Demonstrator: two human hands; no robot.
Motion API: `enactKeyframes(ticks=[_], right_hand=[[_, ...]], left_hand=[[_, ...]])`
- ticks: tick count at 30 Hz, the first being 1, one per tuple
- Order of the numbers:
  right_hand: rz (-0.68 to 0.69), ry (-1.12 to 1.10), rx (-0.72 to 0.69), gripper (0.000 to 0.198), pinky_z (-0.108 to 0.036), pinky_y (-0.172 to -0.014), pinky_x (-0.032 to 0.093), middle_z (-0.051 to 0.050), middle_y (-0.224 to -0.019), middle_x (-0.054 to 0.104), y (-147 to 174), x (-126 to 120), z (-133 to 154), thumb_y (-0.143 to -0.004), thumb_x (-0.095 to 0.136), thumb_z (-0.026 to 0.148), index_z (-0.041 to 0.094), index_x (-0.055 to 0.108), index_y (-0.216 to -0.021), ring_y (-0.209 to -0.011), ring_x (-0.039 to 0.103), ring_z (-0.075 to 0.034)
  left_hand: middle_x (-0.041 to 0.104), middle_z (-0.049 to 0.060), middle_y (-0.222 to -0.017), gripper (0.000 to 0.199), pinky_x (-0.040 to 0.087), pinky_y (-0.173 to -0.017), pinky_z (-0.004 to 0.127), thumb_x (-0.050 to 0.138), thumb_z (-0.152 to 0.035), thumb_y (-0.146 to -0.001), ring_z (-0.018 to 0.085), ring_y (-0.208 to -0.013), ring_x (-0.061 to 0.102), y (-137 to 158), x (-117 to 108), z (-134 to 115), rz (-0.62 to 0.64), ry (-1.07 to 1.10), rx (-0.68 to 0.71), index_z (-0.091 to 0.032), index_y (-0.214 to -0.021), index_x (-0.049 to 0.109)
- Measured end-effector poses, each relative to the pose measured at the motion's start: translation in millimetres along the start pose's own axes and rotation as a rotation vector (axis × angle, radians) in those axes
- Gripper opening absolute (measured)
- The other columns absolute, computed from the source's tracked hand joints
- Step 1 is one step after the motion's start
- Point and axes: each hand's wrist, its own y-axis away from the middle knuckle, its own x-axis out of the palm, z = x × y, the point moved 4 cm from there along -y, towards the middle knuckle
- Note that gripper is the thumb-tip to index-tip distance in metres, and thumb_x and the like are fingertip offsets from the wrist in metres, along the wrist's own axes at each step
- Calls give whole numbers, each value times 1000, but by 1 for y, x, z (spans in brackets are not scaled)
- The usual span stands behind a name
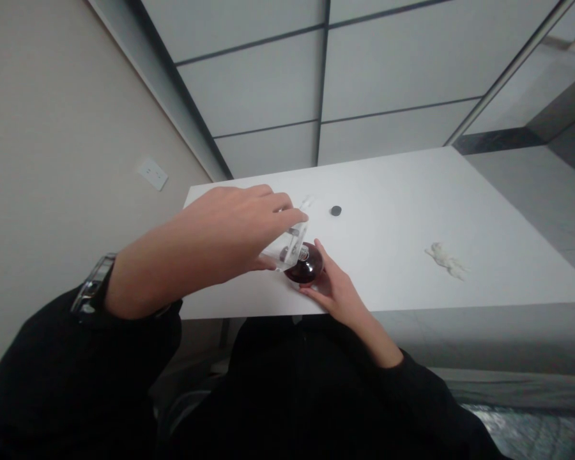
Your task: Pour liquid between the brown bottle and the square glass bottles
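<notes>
My left hand [249, 223] is closed around a clear, angular container [290, 248], which looks like glass or plastic. It is tilted, with its lower end at the neck of a dark brown round bottle [305, 268]. Whether the two touch, or any liquid passes between them, I cannot tell. From the right side, my right hand [338, 287] grips the brown bottle at the table's front edge, fingers and thumb around its body. A small dark round cap [336, 210] lies on the table just beyond the bottle.
The white table [388, 191] carries a crumpled whitish bundle [445, 260] toward its right side. Behind stand pale panelled doors [259, 89] with dark strips. A wall with a socket [153, 174] rises at the left.
</notes>
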Motion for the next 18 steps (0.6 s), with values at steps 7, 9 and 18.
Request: enactKeyframes(ticks=[7,9,18], right_hand=[[0,6,-10,103,-60,-125,48,-18,-170,52,0,0,0,-96,79,45,30,17,-178,-152,56,-38],[0,-1,-4,104,-61,-125,47,-18,-170,52,0,0,0,-96,80,45,31,17,-178,-153,56,-38],[-14,1,-27,103,-60,-127,46,-17,-170,51,1,0,0,-96,80,45,31,18,-178,-155,53,-37]], left_hand=[[73,8,-140,47,56,-90,35,74,-40,-96,29,-122,70,1,1,1,-29,20,13,-28,-140,67],[74,8,-139,44,56,-92,36,74,-39,-96,29,-122,70,1,1,2,-45,56,3,-29,-138,68],[73,8,-140,46,56,-87,36,76,-37,-95,30,-121,71,0,-2,1,-25,22,-19,-28,-139,67]])
